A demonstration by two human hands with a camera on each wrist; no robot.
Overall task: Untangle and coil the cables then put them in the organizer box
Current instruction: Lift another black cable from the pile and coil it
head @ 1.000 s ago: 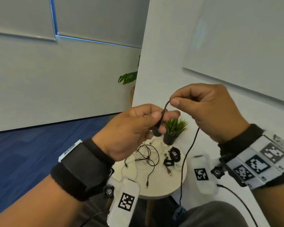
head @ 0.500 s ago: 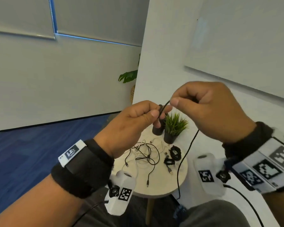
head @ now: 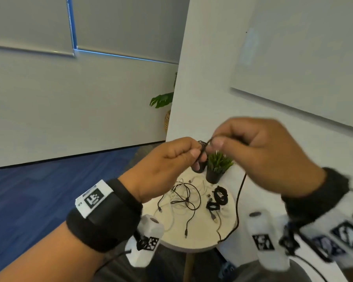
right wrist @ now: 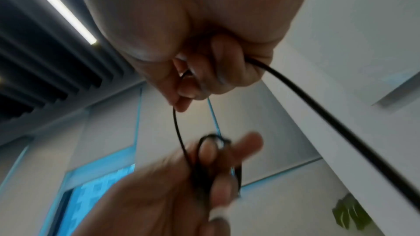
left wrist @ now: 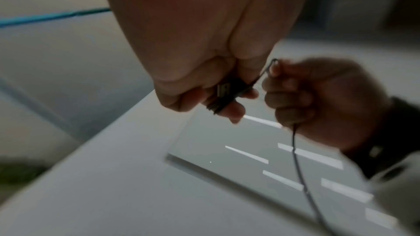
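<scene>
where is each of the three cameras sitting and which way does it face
Head: on the person's head, facing forward and down at both hands, left hand, right hand, above the round table.
Left wrist: under the left palm, facing along the fingers gripping the USB plug, wall behind.
Right wrist: under the right palm, facing up towards the ceiling light.
Shared: all show both hands on the black cable.

An office or meeting room: blue carpet tiles [head: 39, 196] cover the floor, a wall-mounted whiteboard [head: 306, 64] hangs on a plain white wall, roller blinds [head: 120, 23] cover the windows, and linear strip lights [right wrist: 56, 6] run along a dark slatted ceiling.
</scene>
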